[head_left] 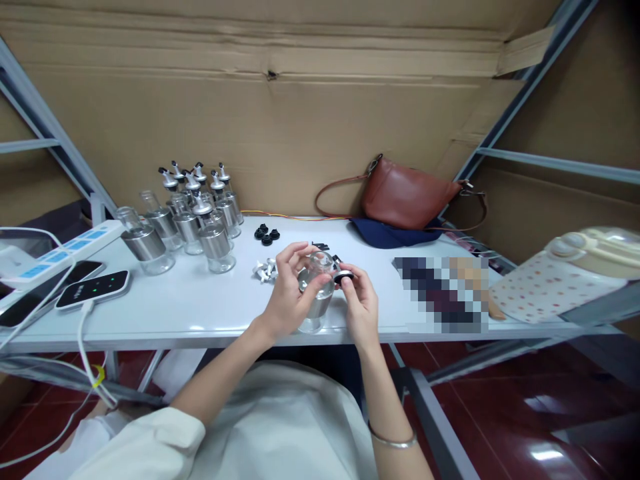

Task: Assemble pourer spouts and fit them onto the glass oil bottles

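My left hand (286, 300) is wrapped round a clear glass bottle (315, 313) with a steel band, near the table's front edge. The bottle's neck is uncapped. Just right of that neck, my right hand (363, 308) pinches a round black-and-silver pourer cap (343, 274) between thumb and fingers. Left of the bottle lie several small silver pour spouts (265, 271). Behind them sit several black stoppers (267, 235). Small black pieces (321, 246) lie behind the bottle, partly hidden by it and my hands.
Several similar bottles (217, 247) stand at the back left, most topped with pourers. A power strip (75, 250) and a phone-like device (93, 290) with cables lie at the left. A brown bag (407, 197) rests on a navy cap (390, 233). A dotted container (540, 287) is at the right.
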A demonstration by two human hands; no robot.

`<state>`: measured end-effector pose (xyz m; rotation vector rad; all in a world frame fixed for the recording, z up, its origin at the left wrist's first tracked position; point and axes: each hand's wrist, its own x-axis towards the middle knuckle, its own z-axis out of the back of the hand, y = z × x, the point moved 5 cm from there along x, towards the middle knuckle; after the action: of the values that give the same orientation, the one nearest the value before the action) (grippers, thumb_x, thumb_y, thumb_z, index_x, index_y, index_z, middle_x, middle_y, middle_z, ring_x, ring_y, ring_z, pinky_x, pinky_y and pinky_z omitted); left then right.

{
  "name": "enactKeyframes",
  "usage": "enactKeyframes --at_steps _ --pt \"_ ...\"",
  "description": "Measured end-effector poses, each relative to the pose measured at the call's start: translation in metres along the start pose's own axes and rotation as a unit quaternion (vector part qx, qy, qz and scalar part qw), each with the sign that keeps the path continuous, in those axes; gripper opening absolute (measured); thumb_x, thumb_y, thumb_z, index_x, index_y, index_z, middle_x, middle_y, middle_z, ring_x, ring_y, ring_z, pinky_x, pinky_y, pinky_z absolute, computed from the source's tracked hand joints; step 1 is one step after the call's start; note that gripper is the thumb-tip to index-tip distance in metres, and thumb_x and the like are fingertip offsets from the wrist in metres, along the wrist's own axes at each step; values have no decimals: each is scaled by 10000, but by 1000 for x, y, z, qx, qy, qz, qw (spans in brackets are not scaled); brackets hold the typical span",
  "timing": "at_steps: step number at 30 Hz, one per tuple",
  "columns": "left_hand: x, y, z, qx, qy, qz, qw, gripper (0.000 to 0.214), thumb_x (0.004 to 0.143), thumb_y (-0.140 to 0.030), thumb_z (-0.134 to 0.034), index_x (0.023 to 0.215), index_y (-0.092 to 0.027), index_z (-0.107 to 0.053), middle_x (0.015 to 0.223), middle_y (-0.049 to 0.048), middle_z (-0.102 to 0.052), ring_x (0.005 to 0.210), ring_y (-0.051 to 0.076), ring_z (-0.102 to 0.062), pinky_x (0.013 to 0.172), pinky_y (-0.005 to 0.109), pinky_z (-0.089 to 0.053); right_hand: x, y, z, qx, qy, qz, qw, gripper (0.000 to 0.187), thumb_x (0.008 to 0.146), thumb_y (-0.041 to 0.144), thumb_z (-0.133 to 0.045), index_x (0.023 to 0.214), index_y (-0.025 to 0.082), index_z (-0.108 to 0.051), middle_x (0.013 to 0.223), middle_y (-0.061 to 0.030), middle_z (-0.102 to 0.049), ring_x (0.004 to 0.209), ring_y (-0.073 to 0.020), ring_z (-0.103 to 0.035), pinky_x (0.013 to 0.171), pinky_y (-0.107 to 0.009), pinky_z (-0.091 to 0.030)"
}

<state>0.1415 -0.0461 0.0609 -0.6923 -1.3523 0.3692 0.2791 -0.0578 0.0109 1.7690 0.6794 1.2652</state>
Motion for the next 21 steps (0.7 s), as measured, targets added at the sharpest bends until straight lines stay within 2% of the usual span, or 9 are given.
enactKeyframes --at_steps 4,6,9,13,16,18,21 --pt "4 1 0 -3 52 34 998 563 831 -178 -591 1256 -278 -236 992 24 -551 924 138 -586 840 316 -473 7 24 -4 11 15 64 998 253 854 332 -579 1079 216 -576 1093 -90 -656 987 -201 -628 869 -370 -504" --pt "6 3 0 -8 56 51 997 585 812 -155 -594 1267 -273 -245 947 9 -545 880 128 -578 810 294 -467 11 41 -8 1 34 110 993 363 844 318 -597 1191 233 -535 1236 -109 -586 1096 -227 -588 921 -402 -487" --pt "7 5 -2 -25 53 62 996 604 800 -141 -585 1284 -263 -244 920 5 -545 844 119 -573 785 279 -464 16 64 -15 -55 60 181 980 522 821 281 -625 1313 269 -450 1325 -110 -513 1166 -256 -546 934 -426 -487" --pt "9 5 -6 -60 66 42 995 728 786 -171 -626 1344 -276 -170 943 17 -579 847 131 -597 794 302 -481 19 84 -27 -141 121 258 948 610 808 237 -627 1371 277 -398 1325 -99 -514 1199 -267 -512 942 -438 -490" --pt "9 5 -5 -68 65 27 995 779 753 -147 -658 1348 -296 -179 973 23 -589 834 132 -610 756 291 -497 20 88 -35 -187 159 289 925 579 802 196 -624 1344 282 -441 1289 -87 -546 1179 -259 -521 927 -429 -502" --pt "10 6 -4 -59 64 26 996 775 729 -108 -658 1334 -295 -210 963 19 -596 830 133 -616 736 283 -501 21 86 -36 -201 164 290 921 528 805 181 -622 1305 284 -486 1235 -78 -583 1145 -249 -542 909 -417 -510" --pt "11 9 -4 -53 74 40 995 771 702 -70 -642 1320 -285 -236 932 12 -609 842 146 -630 731 288 -506 24 81 -34 -184 169 269 930 479 812 181 -624 1267 285 -517 1169 -67 -617 1089 -233 -572 877 -394 -521"
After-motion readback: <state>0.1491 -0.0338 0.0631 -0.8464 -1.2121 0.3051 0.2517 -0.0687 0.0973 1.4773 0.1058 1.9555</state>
